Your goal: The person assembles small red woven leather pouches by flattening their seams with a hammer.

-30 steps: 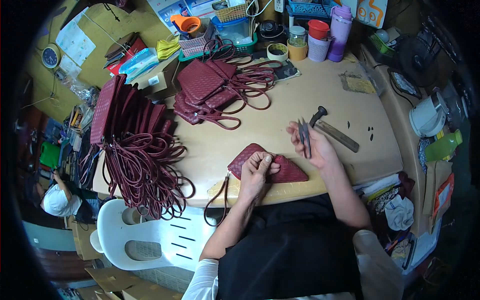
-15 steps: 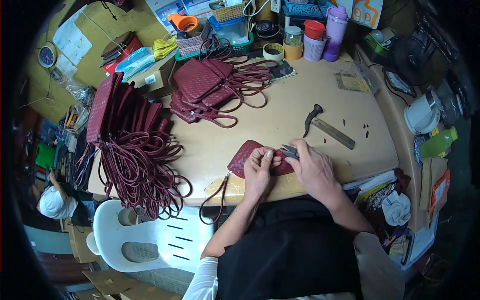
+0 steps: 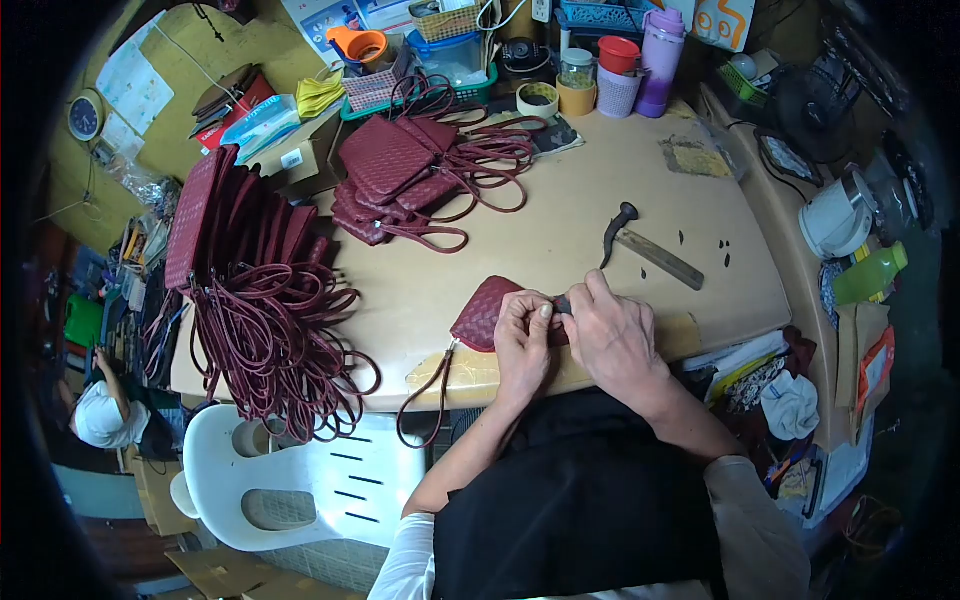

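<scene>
A maroon woven-pattern wristlet pouch (image 3: 484, 316) lies at the front edge of the table, its strap (image 3: 432, 402) hanging over the edge. My left hand (image 3: 524, 345) is closed on the pouch's near side, thumb and forefinger pinched together. In my right hand (image 3: 620, 345), closed, are small dark snips (image 3: 563, 304), mostly covered by the fingers. Their tip meets the left fingertips at the pouch's edge. Whatever lies between the fingertips is too small to make out.
Beyond my hands lies a hammer (image 3: 660, 260) with dark bits around it. Maroon pouches form a pile (image 3: 390, 165) at the back and a standing row (image 3: 200, 215) with dangling straps at left. A white chair (image 3: 300, 480) stands front left; another person (image 3: 110, 410) is farther left.
My right hand has turned and closed further over the snips, whose blades showed more before. The left hand keeps its pinch on the pouch. The view has shifted slightly.
</scene>
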